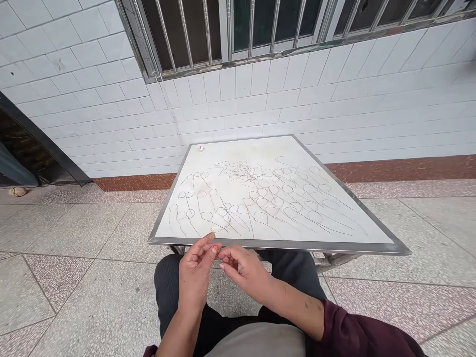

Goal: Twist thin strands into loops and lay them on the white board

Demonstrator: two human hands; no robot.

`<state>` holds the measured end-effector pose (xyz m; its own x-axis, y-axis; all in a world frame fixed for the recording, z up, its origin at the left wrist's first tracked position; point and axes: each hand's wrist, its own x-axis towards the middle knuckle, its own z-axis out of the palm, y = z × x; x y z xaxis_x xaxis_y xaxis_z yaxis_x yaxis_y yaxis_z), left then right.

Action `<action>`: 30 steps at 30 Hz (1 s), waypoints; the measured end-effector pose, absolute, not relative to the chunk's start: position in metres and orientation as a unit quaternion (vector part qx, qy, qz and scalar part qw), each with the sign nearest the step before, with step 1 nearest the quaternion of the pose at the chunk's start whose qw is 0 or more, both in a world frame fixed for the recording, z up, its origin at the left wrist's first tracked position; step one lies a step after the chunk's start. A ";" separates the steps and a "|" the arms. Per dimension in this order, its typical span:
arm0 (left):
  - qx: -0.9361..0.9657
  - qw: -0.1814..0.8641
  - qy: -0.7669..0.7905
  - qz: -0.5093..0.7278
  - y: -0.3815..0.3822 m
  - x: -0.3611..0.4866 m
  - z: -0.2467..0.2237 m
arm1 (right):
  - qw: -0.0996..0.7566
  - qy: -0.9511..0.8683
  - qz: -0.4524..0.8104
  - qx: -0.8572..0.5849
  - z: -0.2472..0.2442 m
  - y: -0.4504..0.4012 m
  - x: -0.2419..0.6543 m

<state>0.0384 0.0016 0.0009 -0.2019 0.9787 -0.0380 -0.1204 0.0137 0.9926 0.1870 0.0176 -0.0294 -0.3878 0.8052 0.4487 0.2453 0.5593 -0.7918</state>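
From left to right, I have the left hand (197, 270) curled, thumb and fingertips pinched near the tabletop's (223, 153) front edge; whether they grip a wire, I can't tell. The right hand (247, 270) is half-curled beside it, fingertips close to the left's, its hold unclear. Beyond, thin looped wires (296, 207) lie spread across the tabletop.

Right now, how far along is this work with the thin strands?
Looks done: many thin dark strands with round loops at one end, spread over the white, grey-edged tabletop.

In hand: the left hand and right hand work close together by the near edge; anything between the fingers is too fine to make out.

Probably left: the tangled dark strands farther back; their number is unclear.
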 end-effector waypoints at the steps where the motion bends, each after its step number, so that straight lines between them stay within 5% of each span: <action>1: 0.404 0.482 0.529 0.570 0.002 0.036 0.000 | 0.435 -0.786 0.294 -0.328 -0.028 0.016 0.188; 6: 0.446 0.476 0.547 0.524 0.001 0.028 -0.003 | 0.467 -0.823 0.149 -0.288 -0.012 0.024 0.198; 12: 0.466 0.515 0.530 0.487 -0.005 0.030 -0.002 | 0.378 -0.873 0.058 -0.302 -0.020 0.046 0.206; 22: 0.433 0.647 0.425 0.462 -0.010 0.030 0.001 | 0.377 -0.892 0.116 -0.222 -0.018 0.042 0.209; 30: 0.397 0.698 0.405 0.436 -0.016 0.032 0.002 | 0.370 -0.836 0.305 -0.268 -0.028 0.039 0.202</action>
